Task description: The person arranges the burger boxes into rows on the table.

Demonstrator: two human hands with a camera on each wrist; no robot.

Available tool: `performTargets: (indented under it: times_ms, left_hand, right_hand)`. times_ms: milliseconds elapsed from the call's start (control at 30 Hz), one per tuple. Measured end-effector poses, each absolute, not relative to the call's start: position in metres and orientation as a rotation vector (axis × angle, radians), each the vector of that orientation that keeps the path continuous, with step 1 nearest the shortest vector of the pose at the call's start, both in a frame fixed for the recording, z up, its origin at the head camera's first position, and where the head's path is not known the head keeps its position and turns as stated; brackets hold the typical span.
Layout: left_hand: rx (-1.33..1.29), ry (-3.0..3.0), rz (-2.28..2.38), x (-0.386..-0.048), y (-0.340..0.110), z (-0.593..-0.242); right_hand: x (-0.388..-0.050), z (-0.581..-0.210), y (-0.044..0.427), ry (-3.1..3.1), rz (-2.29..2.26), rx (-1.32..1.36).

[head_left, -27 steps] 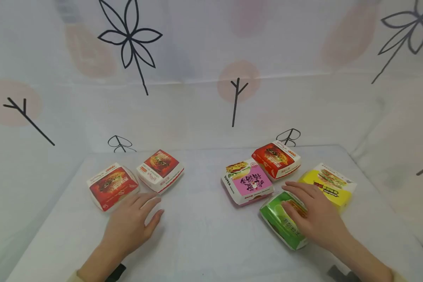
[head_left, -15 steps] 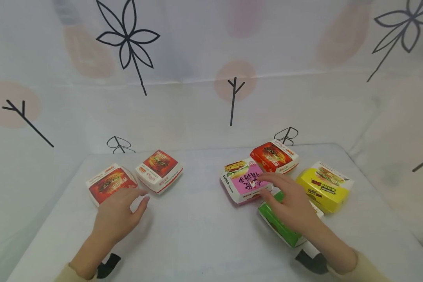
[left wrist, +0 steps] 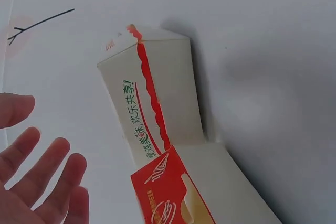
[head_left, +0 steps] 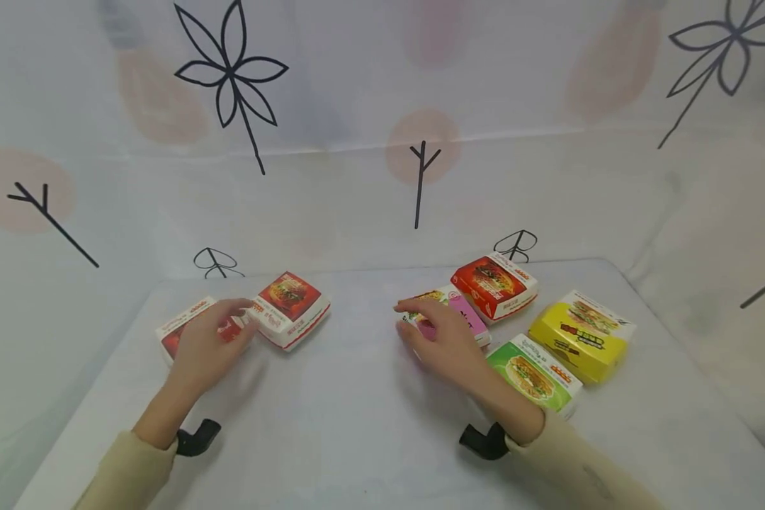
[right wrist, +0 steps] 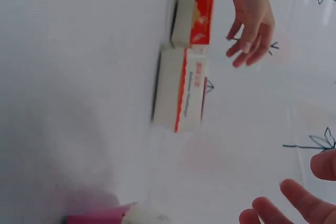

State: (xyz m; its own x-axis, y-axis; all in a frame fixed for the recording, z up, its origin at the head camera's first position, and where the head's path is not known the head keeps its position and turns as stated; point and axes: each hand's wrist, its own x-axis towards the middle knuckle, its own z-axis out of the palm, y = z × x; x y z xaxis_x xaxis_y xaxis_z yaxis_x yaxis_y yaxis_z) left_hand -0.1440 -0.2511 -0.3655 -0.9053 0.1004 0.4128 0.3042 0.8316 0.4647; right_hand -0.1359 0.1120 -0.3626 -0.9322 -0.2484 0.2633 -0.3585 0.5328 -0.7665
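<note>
My left grip hangs over the left red-and-white burger box, fingers loosely bent with the thumb held apart from them, and I have hold of nothing with it; the left wrist view shows a gap between my fingers and the cardboard. Part of that box is hidden beneath my hand, and just beside it, beyond my fingertips, a second red-and-white burger box sits at an angle on the white tabletop. My right grip is just as relaxed and empty, thumb and forefinger parted, above the pink burger box, covering much of its lid. Whether any fingertip there touches the lid, I cannot tell. Just behind the pink one lies a red burger box; to the right are a yellow burger box and, nearer me, a green burger box, partly behind my forearm. I wear pale sleeves, with a black piece jutting from each wrist. Behind the tabletop rises a white backdrop printed with dark leaf and twig outlines and faded pink blotches.
</note>
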Motion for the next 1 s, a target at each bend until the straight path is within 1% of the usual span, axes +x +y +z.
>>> performTargets:
  times_ms: [200, 400, 600, 1000]
  left_hand:
    - [-0.249, -2.720, -0.856, -0.166, -0.249, -0.367]
    - [-0.185, -2.831, -0.984, -0.178, -0.243, -0.366]
    - [-0.155, -2.915, -0.984, -0.192, -0.238, -0.370]
    - [-0.260, -2.971, -0.852, -0.201, -0.228, -0.381]
  right_hand:
    - [-0.157, -0.367, 0.085, -2.555, 1.489, 0.514]
    - [-0.174, -0.375, 0.062, -2.492, 1.622, 0.504]
    - [-0.185, -0.379, 0.046, -2.529, 1.692, 0.478]
    - [-0.199, -0.394, 0.023, -2.608, 1.809, 0.466]
